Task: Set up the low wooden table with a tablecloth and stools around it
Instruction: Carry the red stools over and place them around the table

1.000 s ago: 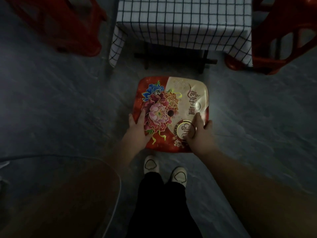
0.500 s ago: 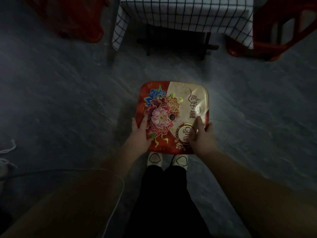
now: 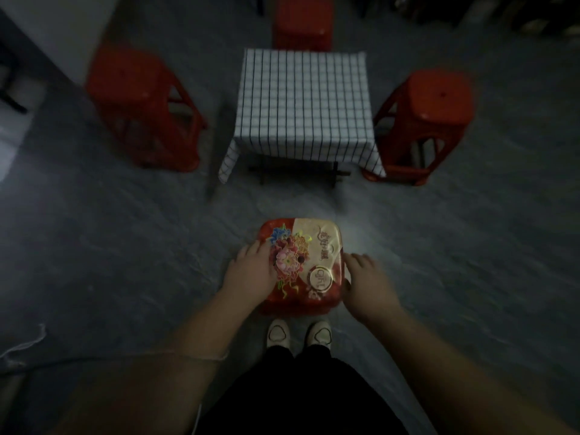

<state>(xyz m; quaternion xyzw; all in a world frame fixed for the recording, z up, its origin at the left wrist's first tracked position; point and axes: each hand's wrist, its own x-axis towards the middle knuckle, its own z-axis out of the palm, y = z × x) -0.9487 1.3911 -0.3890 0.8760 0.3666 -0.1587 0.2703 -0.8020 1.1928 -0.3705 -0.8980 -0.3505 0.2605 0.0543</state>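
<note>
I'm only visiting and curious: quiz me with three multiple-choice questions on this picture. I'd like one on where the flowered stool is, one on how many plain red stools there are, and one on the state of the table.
1. Where does the flowered stool stand?
A. On the table.
B. On the floor, between the person's shoes and the table.
C. Beyond the far stool.

2. How many plain red stools stand around the table?
A. One.
B. Three.
C. Five.

3. How is the table?
A. Bare.
B. Overturned.
C. Covered by a checked cloth.

Answers:
1 B: it stands on the floor just ahead of the shoes, on the near side of the table.
2 B: one is on the left, one on the far side and one on the right.
3 C: the cloth drapes over the top and hangs down the sides.
</note>
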